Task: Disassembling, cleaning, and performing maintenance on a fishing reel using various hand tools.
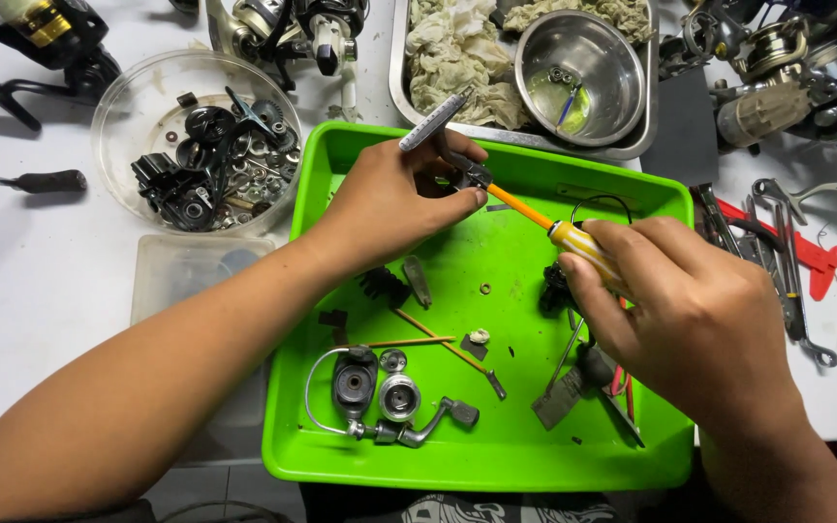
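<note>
Two hands busy: my left hand (394,199) pinches small reel part (465,174); my right hand (685,310) fists screwdriver (573,242), tip seated at 10 o'clock. Step, as judged: undoing screw; next needs steady axial twist.

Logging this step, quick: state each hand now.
Left hand: closed on a small dark metal reel part.
Right hand: closed on a yellow-handled screwdriver with orange shaft.

Both bare forearms reach in from the lower corners, the left hand (394,199) raised with its fingers curled and pinched tight together, while the right hand (680,310) lies knuckles up, its fingers wrapped closed in a fist-like grip.
</note>
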